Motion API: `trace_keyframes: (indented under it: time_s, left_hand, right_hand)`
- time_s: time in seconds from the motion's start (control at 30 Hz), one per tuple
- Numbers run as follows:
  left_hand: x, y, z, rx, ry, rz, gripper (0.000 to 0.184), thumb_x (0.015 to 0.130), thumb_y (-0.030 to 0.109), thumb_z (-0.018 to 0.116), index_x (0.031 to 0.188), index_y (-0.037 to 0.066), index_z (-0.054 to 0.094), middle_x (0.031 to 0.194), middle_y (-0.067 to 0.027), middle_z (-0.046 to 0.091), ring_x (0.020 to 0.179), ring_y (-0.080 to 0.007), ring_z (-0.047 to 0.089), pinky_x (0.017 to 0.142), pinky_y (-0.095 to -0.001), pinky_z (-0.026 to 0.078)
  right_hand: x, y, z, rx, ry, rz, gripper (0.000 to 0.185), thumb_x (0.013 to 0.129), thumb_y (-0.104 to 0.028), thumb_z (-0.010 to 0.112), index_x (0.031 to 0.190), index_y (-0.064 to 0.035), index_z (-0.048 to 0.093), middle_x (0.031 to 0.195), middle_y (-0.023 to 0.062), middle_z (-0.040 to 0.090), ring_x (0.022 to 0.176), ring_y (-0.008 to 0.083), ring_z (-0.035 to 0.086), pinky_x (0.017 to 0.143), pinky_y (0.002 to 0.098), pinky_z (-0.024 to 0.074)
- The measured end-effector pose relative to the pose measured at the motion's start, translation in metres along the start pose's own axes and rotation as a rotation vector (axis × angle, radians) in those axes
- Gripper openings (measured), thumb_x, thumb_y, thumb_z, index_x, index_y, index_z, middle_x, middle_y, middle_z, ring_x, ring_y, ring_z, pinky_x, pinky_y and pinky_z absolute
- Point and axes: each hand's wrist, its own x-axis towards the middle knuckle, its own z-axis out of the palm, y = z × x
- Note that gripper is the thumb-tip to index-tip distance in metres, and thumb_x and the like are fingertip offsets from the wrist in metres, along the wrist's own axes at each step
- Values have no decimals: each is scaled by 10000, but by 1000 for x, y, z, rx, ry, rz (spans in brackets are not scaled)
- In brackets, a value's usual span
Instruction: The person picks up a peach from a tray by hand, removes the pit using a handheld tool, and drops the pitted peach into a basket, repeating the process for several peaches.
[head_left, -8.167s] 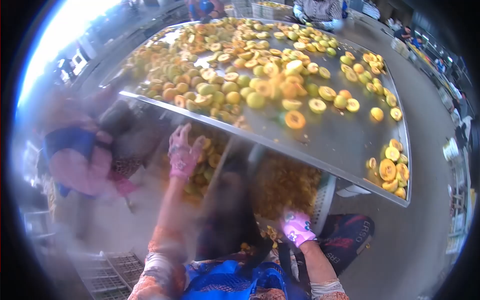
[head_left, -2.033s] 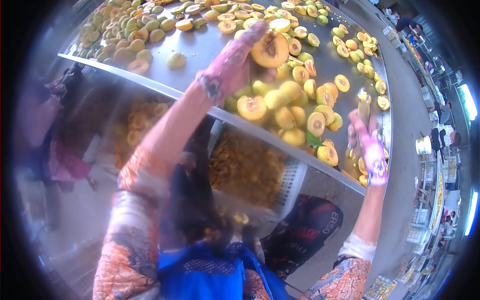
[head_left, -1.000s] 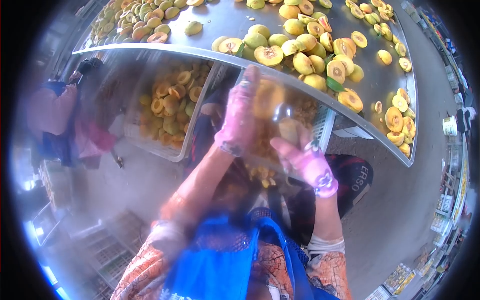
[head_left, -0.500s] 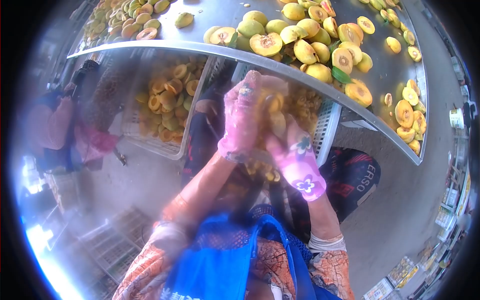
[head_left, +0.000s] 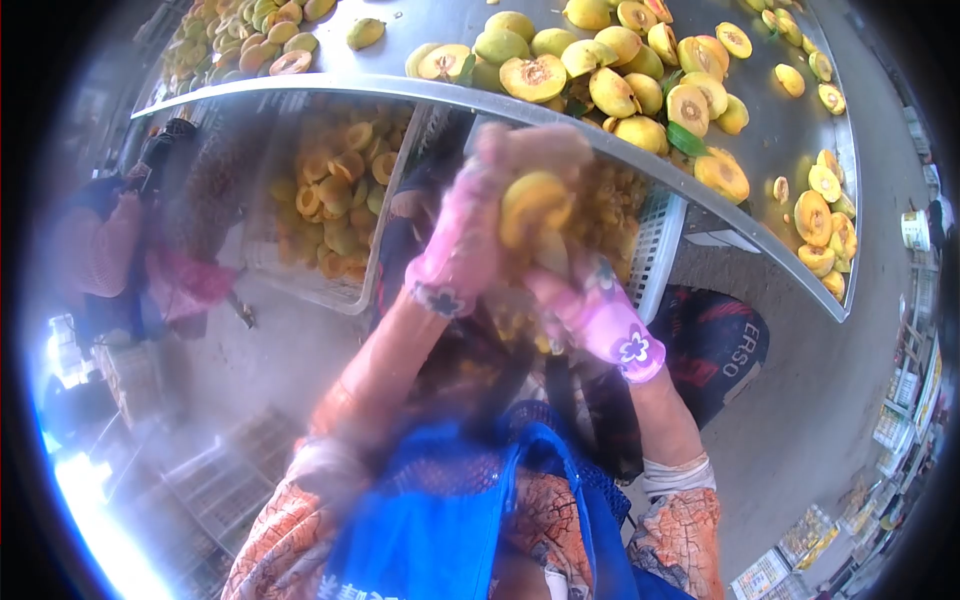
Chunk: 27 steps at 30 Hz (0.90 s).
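Observation:
My left hand (head_left: 470, 220), in a pink glove, curls around a halved yellow peach (head_left: 537, 208) just below the table's metal edge, its fingertips blurred. Close beneath it is my right hand (head_left: 595, 310), in a pink glove with a flower print. The right fingers are closed toward a pale piece (head_left: 551, 256) under the peach, too smeared to name. Behind the hands, a white crate (head_left: 655, 255) holds yellowish pieces. More cut peaches (head_left: 532, 78) lie in a heap on the steel table (head_left: 420, 40) above.
Left of my legs stands a crate (head_left: 350, 300) filled with peach halves (head_left: 345, 200). Another person (head_left: 110, 240) is at the far left. Stacked crates (head_left: 225, 480) stand at lower left. The table's metal rim (head_left: 640, 170) curves above my hands.
My left fingers have curled over the top of the peach, and its rounded yellow part shows more clearly. My right hand has shifted slightly right and down.

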Motion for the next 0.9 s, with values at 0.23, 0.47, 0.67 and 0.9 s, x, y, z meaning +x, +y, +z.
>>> trace_keyframes:
  time_s: [0.23, 0.47, 0.67, 0.9]
  left_hand:
    - [-18, -4, -17, 97, -81, 298, 585, 901, 524, 498, 943, -41, 644, 820, -113, 631, 676, -167, 610, 611, -302, 503]
    - [-1, 10, -25, 215, -343, 10, 573, 917, 514, 458, 873, -25, 647, 776, -103, 645, 638, -174, 613, 545, -271, 495]
    - [-4, -4, -9, -90, -209, 93, 528, 949, 463, 434, 823, -27, 587, 714, -142, 621, 572, -191, 583, 525, -294, 485]
    - [11, 1, -26, -637, 75, -22, 465, 947, 419, 476, 838, -19, 586, 732, -143, 599, 606, -229, 600, 552, -321, 511]
  right_hand:
    - [28, -36, -46, 1295, -469, 822, 262, 879, -295, 599, 973, -65, 511, 643, 6, 500, 437, 92, 453, 396, 247, 354]
    - [19, -25, -50, 1629, -517, 885, 290, 874, -352, 611, 995, -113, 498, 612, -44, 440, 438, 48, 405, 382, 200, 307]
    - [10, -21, -23, 2396, -597, 646, 273, 951, -371, 500, 918, -111, 427, 554, -101, 345, 342, -21, 287, 337, 178, 284]
    - [15, -13, -25, 2366, -526, 556, 267, 921, -349, 554, 975, -109, 452, 551, -80, 364, 341, 10, 280, 342, 208, 295]
